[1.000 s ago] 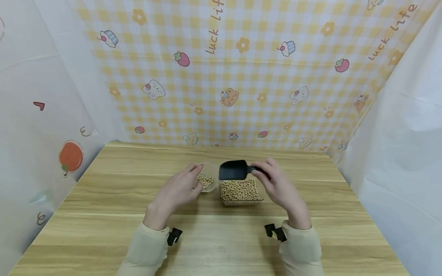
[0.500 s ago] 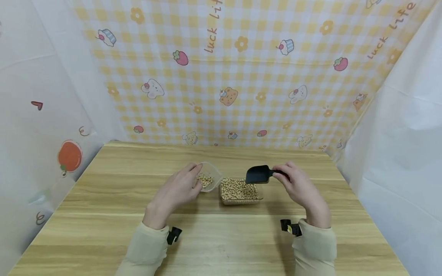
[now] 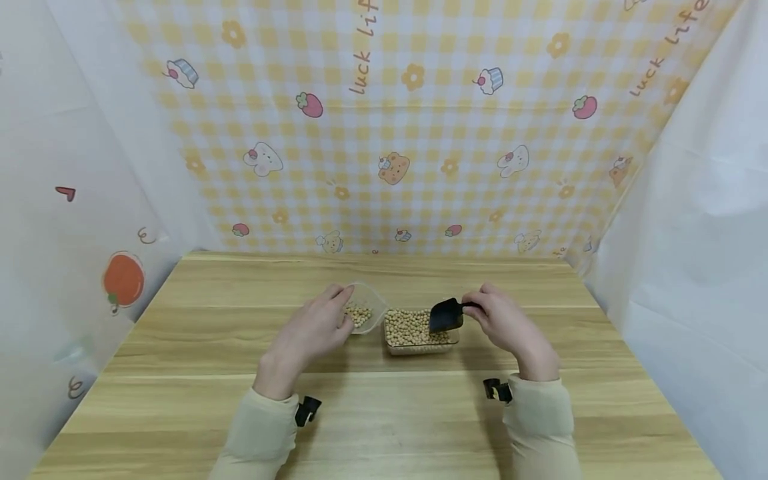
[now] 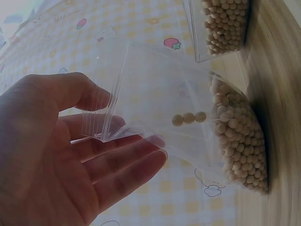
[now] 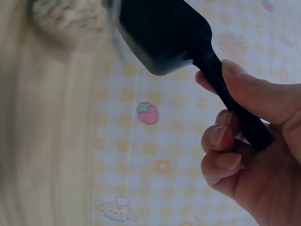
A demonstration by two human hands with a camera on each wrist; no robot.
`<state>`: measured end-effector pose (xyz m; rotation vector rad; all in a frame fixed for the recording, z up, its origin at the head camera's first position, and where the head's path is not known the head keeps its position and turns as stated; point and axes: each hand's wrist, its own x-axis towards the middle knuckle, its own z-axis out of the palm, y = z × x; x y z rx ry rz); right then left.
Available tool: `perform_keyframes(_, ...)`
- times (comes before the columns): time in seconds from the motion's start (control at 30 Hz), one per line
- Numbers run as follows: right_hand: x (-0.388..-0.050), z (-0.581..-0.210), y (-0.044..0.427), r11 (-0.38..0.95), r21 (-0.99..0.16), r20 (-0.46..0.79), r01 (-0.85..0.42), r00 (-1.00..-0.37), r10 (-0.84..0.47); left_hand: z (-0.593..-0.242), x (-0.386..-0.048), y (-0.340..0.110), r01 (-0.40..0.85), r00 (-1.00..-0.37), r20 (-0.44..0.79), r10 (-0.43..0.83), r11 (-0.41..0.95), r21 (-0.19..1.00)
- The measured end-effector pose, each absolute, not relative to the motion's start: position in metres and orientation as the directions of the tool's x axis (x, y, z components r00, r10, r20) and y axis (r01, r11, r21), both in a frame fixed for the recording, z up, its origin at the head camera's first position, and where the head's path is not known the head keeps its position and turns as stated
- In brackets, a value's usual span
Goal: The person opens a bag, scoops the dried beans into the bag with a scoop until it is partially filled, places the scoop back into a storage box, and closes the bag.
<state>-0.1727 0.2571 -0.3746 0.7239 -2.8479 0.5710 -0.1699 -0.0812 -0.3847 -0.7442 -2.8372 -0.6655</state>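
Observation:
My left hand pinches the rim of a clear zip bag between thumb and fingers, its mouth spread. Round beige beans, likely soybeans, fill the bag's bottom, which stands on the table; a few cling higher up its side. To its right sits a clear rectangular container full of the same beans. With its fingers curled round the handle, my right hand grips a black scoop. The scoop's blade tilts down into the container's right part, its tip at the beans.
A wooden table lies under everything. Behind it hangs a yellow checked curtain with cartoon prints. White sheets close off both sides. A black wrist mount sticks out from each sleeve.
My right hand has drawn the scoop rightward from near the bag, then lowered it to the beans in the container. The left hand keeps its place, while the bag's mouth has widened toward the container.

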Motion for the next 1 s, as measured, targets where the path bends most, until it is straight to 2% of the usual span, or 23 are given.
perform_keyframes(0.17, -0.177, -0.383, 0.253, 0.822, -0.29, 0.195, -0.49, -0.871, -0.451, -0.386, -0.17, -0.082, 0.49, -0.872, 0.235, 0.43, 0.783, 0.384)
perform_keyframes(0.4, -0.184, -0.405, 0.25, 0.791, -0.325, 0.21, -0.518, -0.855, -0.474, -0.385, -0.169, -0.081, 0.487, -0.873, 0.228, 0.43, 0.78, 0.393)
perform_keyframes(0.63, -0.194, -0.437, 0.259, 0.722, -0.468, 0.249, -0.51, -0.86, -0.446, -0.385, -0.169, -0.081, 0.483, -0.876, 0.228, 0.425, 0.786, 0.387)
perform_keyframes(1.0, -0.201, -0.448, 0.257, 0.699, -0.6, 0.145, -0.39, -0.912, -0.384, -0.385, -0.17, -0.081, 0.486, -0.874, 0.241, 0.422, 0.783, 0.389)
